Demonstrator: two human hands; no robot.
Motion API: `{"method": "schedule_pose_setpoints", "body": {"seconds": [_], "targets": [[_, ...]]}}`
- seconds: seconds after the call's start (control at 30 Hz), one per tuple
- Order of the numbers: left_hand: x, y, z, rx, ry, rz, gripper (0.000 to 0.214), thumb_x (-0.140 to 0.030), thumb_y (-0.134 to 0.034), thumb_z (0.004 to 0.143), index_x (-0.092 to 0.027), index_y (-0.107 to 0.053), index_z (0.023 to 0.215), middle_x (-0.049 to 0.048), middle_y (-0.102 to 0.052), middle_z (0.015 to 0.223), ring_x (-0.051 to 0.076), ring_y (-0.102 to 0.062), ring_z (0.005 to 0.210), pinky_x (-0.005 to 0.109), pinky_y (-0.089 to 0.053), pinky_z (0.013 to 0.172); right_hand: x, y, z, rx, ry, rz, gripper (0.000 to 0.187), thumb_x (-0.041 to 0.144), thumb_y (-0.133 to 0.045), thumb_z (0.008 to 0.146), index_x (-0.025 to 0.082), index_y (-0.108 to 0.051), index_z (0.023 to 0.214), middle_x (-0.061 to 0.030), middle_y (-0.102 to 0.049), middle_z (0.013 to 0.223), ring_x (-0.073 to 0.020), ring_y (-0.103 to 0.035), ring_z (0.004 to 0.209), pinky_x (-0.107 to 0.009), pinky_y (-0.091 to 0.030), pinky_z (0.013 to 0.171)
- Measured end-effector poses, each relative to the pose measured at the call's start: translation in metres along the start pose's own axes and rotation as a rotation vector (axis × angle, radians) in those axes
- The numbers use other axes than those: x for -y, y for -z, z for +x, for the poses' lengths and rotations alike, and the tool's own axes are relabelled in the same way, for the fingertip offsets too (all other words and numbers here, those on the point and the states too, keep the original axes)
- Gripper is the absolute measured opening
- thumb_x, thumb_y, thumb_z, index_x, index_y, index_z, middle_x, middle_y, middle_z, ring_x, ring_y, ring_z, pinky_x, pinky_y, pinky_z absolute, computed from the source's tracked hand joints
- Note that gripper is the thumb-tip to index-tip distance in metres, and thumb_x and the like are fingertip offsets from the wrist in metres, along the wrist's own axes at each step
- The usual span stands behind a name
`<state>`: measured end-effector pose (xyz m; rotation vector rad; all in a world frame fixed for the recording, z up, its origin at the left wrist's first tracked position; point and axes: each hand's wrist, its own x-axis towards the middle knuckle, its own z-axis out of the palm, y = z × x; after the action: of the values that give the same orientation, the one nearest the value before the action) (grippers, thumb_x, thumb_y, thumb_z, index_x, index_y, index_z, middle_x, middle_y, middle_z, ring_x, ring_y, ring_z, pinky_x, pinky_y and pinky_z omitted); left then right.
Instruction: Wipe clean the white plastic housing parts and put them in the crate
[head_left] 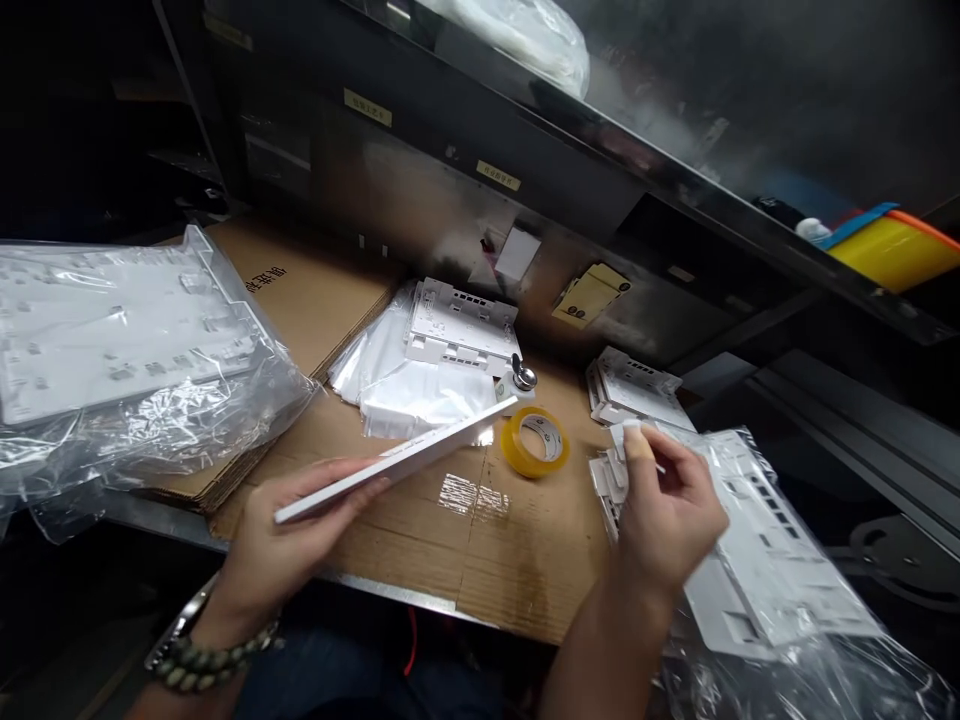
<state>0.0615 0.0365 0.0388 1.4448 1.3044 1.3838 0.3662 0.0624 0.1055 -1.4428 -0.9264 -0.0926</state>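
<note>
A person's left hand (289,530) grasps a thin white panel (405,458), seen edge-on, between thumb and fingers above a cardboard-covered bench (420,560), its far end slanting right toward a roll of yellow tape (512,447). The right hand (667,510) is raised in front of stacked parts (637,385) at right, thumb and fingers drawn together; whether they pinch anything cannot be told. Farther off, white trays (465,335) sit on clear bags (420,395), while a plastic-wrapped tray (112,330) lies at left

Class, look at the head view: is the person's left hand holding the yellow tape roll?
No, the left hand grips a thin white panel, while the yellow tape roll lies on the brown work surface.
</note>
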Motion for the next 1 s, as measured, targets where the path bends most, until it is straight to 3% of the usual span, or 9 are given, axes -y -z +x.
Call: {"method": "schedule_pose_setpoints", "body": {"seconds": [0.2,0.37,0.47,0.57,0.67,0.77,0.83,0.9,1.0], "targets": [[-0.010,0.025,0.003,0.040,0.116,-0.133,0.021,-0.035,-0.091,0.072,-0.026,-0.083,0.090,0.0029,-0.083,0.087,0.024,-0.079,0.077,0.021,-0.065,0.067,0.004,0.038,-0.048,0.233,-0.439,0.337,0.027,0.044,-0.069,0.093,0.021,-0.065,0.107,-0.0070,-0.076,0.107,-0.0143,-0.069,0.074,-0.027,-0.053,0.064],[-0.024,0.030,0.000,0.141,0.039,-0.064,0.020,-0.035,-0.089,0.073,-0.026,-0.084,0.090,0.0044,-0.083,0.088,0.028,-0.080,0.078,0.029,-0.067,0.069,0.013,0.038,-0.065,0.497,-0.681,0.600,0.033,0.050,-0.061,0.096,0.021,-0.056,0.111,-0.0147,-0.073,0.124,-0.0153,-0.071,0.066,-0.023,-0.050,0.043],[-0.033,0.027,-0.007,0.156,0.042,-0.079,0.018,-0.038,-0.087,0.074,-0.026,-0.084,0.088,0.0048,-0.083,0.090,0.027,-0.079,0.077,0.031,-0.068,0.069,0.021,0.034,-0.070,0.621,-0.733,0.662,0.037,0.055,-0.059,0.095,0.021,-0.057,0.109,-0.0094,-0.075,0.110,-0.0179,-0.072,0.066,-0.024,-0.051,0.039],[-0.032,0.023,-0.011,0.158,0.015,-0.157,0.016,-0.040,-0.087,0.077,-0.027,-0.083,0.084,0.0051,-0.083,0.091,0.029,-0.079,0.091,0.037,-0.066,0.086,0.021,0.035,-0.076,0.639,-0.736,0.740,0.032,0.055,-0.055,0.097,0.023,-0.058,0.100,-0.0009,-0.069,0.080,-0.0182,-0.068,0.062,-0.028,-0.054,0.046],[-0.022,0.015,-0.005,0.108,-0.057,-0.362,0.036,-0.057,-0.085,0.075,-0.029,-0.082,0.097,0.0065,-0.079,0.121,0.034,-0.061,0.133,0.049,-0.046,0.116,0.018,0.042,-0.079,0.500,-0.598,0.784,0.028,0.049,-0.053,0.097,0.023,-0.060,0.088,0.0017,-0.061,0.072,-0.0155,-0.060,0.060,-0.031,-0.054,0.058],[-0.016,0.003,0.006,0.035,0.270,-0.788,0.063,-0.083,-0.052,0.085,-0.035,-0.075,0.119,-0.0014,-0.067,0.143,0.028,-0.050,0.143,0.042,-0.054,0.108,0.018,0.051,-0.080,0.417,-0.502,0.760,0.028,0.048,-0.053,0.095,0.023,-0.061,0.084,0.0020,-0.055,0.068,-0.0165,-0.057,0.060,-0.030,-0.048,0.055],[-0.017,-0.007,0.012,0.192,0.612,-0.956,0.082,-0.087,-0.031,0.089,-0.025,-0.073,0.123,0.0062,-0.073,0.133,0.030,-0.061,0.133,0.043,-0.061,0.098,0.021,0.057,-0.080,0.459,-0.492,0.732,0.029,0.050,-0.049,0.095,0.025,-0.059,0.085,0.0022,-0.055,0.063,-0.0184,-0.056,0.056,-0.030,-0.044,0.050],[-0.021,-0.017,0.015,0.414,0.782,-0.977,0.090,-0.085,-0.032,0.087,-0.011,-0.072,0.121,0.0188,-0.077,0.119,0.038,-0.068,0.122,0.052,-0.061,0.096,0.021,0.064,-0.079,0.531,-0.511,0.704,0.028,0.052,-0.046,0.096,0.027,-0.056,0.089,0.0030,-0.056,0.060,-0.0198,-0.056,0.053,-0.030,-0.045,0.048],[-0.029,-0.024,0.017,0.504,0.796,-0.988,0.071,-0.062,-0.048,0.087,-0.006,-0.067,0.127,0.0226,-0.078,0.113,0.043,-0.070,0.118,0.063,-0.055,0.101,0.008,0.074,-0.073,0.594,-0.564,0.635,0.027,0.054,-0.053,0.093,0.028,-0.054,0.098,0.0037,-0.061,0.064,-0.0188,-0.056,0.051,-0.031,-0.047,0.049]]}}
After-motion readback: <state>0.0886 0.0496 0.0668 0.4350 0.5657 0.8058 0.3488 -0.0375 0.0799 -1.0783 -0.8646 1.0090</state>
